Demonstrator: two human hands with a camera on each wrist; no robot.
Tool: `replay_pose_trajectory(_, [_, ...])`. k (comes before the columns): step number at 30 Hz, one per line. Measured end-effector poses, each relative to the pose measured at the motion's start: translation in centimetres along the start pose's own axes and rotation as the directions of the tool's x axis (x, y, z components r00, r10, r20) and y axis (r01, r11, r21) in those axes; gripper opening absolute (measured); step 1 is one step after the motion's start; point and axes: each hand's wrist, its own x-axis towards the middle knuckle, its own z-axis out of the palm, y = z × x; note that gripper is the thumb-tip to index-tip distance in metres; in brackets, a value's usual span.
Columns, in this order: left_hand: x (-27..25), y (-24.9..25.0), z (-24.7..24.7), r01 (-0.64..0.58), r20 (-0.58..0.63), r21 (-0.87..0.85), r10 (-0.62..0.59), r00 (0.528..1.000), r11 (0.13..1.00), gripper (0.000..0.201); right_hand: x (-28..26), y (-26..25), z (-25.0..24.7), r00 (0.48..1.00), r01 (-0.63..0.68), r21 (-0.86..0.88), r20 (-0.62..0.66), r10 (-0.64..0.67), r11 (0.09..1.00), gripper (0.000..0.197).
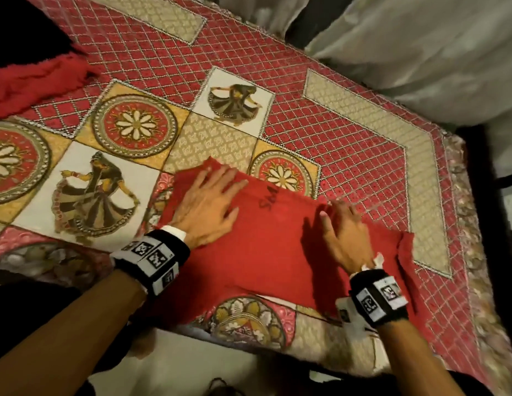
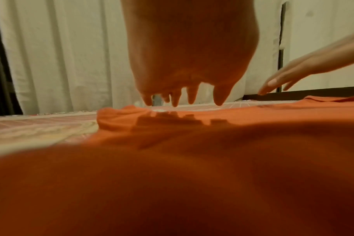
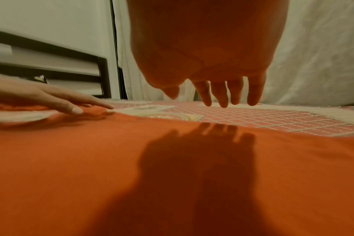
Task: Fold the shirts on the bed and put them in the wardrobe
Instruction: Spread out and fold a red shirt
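A red shirt lies partly folded on the patterned bedspread, near the bed's front edge. Dark lettering shows on its upper part. My left hand lies flat on the shirt's left far corner with its fingers spread. My right hand is flat on the shirt's right side, fingers straight. In the left wrist view the left hand is spread just over the shirt. In the right wrist view the right hand casts a shadow on the shirt, and the left hand touches the cloth.
Another red garment and a black one lie at the bed's far left. A white curtain hangs beyond the far right corner. A dark bed frame runs along the right side. The floor shows below the front edge.
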Motion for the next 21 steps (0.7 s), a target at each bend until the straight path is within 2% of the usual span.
replay_pose_trajectory(2, [1.5, 0.2, 2.0, 0.052, 0.159, 0.061, -0.062, 0.985, 0.997, 0.085, 0.3, 3.8, 0.1, 0.998, 0.044, -0.144, 0.047, -0.037, 0.989, 0.071])
replay_pose_trajectory(4, [2.5, -0.7, 3.5, 0.188, 0.222, 0.103, -0.206, 0.953, 0.977, 0.096, 0.5, 8.7, 0.5, 0.994, -0.013, -0.249, 0.1, 0.039, 0.968, 0.077])
replay_pose_trajectory(6, [3.2, -1.2, 4.4, 0.275, 0.188, 0.064, -0.282, 0.941, 0.959, 0.103, -0.1, 14.2, 0.2, 0.958, -0.202, -0.308, 0.135, 0.253, 0.93, 0.083])
replay_pose_trajectory(8, [3.5, -1.0, 4.5, 0.302, 0.133, 0.039, -0.304, 0.943, 0.953, 0.106, -1.0, 19.6, -0.2, 0.903, -0.375, -0.28, 0.102, 0.416, 0.883, 0.082])
replay_pose_trajectory(10, [3.4, -0.8, 4.4, 0.3, 0.107, 0.055, -0.304, 0.947, 0.952, 0.104, -1.8, 23.1, -0.7, 0.874, -0.464, -0.201, 0.051, 0.483, 0.862, 0.076])
replay_pose_trajectory(12, [3.4, -0.3, 4.1, 0.289, 0.111, 0.076, -0.296, 0.949, 0.954, 0.105, -2.5, 24.4, -1.8, 0.873, -0.487, -0.131, -0.053, 0.485, 0.863, 0.069])
replay_pose_trajectory(14, [3.4, 0.0, 3.6, 0.273, 0.087, 0.069, -0.279, 0.956, 0.959, 0.103, -2.6, 24.3, -3.0, 0.889, -0.426, -0.083, -0.22, 0.4, 0.901, 0.055])
replay_pose_trajectory(15, [3.4, 0.3, 3.4, 0.244, 0.046, 0.064, -0.248, 0.968, 0.968, 0.099, -2.5, 23.7, -3.5, 0.904, -0.341, -0.06, -0.295, 0.309, 0.938, 0.047])
replay_pose_trajectory(16, [3.5, 0.8, 3.1, 0.197, 0.006, 0.063, -0.198, 0.98, 0.978, 0.094, -2.3, 22.9, -4.0, 0.929, -0.216, -0.039, -0.315, 0.193, 0.976, 0.04])
replay_pose_trajectory(18, [3.5, 1.6, 2.9, 0.064, -0.029, 0.077, -0.062, 0.998, 0.995, 0.086, -2.0, 20.8, -4.0, 0.971, 0.074, 0.008, -0.227, -0.07, 0.997, 0.033])
replay_pose_trajectory(19, [3.6, 1.9, 2.9, 0.008, -0.016, 0.077, -0.007, 1.0, 0.997, 0.083, -1.7, 20.2, -3.6, 0.973, 0.169, 0.019, -0.161, -0.164, 0.985, 0.034])
replay_pose_trajectory(20, [3.7, 1.8, 2.8, -0.019, 0.009, 0.07, 0.019, 1.0, 0.997, 0.081, -1.4, 19.9, -3.2, 0.975, 0.196, 0.008, -0.104, -0.194, 0.981, 0.04])
replay_pose_trajectory(21, [3.9, 1.4, 2.9, -0.013, 0.033, 0.055, 0.012, 0.999, 0.998, 0.079, -1.2, 20.1, -2.9, 0.987, 0.148, -0.021, -0.061, -0.149, 0.989, 0.048])
